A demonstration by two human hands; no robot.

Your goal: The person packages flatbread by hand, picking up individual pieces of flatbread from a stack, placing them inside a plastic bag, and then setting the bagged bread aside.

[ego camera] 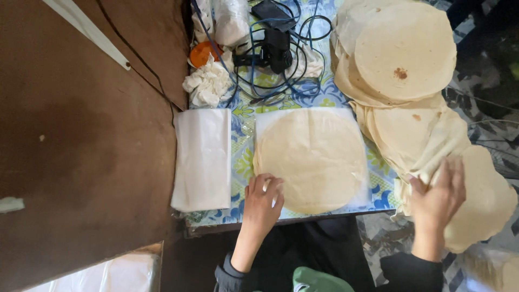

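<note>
A round pale flatbread lies flat on a white paper sheet on the table. My left hand rests on its near left edge, fingers spread, holding nothing. My right hand presses with spread fingers on a large pile of flatbreads that runs along the right side, touching the nearest ones at the pile's near end.
A stack of white paper sheets lies left of the flatbread. At the far end sit tangled blue cables, a black device, crumpled tissue and an orange lid. A brown wall bounds the left.
</note>
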